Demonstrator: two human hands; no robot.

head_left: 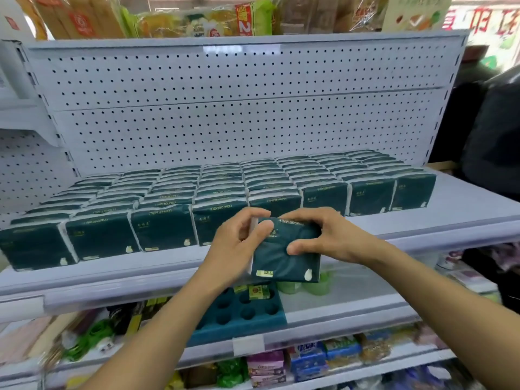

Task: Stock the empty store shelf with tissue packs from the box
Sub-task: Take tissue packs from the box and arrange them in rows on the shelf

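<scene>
Head view. We find both hands on one dark green pack point(287, 249), held in the air just in front of the shelf point(464, 204) edge, near centre. The left hand point(239, 243) pinches the pack's left end, thumb on the front face and fingers curled behind. The right hand point(323, 237) grips the right end, fingers curled over the top and thumb pressed on the front. The pack stands upright, front face toward us, long axis running left to right.

The rows point(225, 192) of packs already fill most of the shelf, from the left edge to well right of centre. In our judgement the open slot lies directly behind the held pack, at the front of the fifth row, which stops short of its neighbours. Both hands are equally near. The box is not in view.
</scene>
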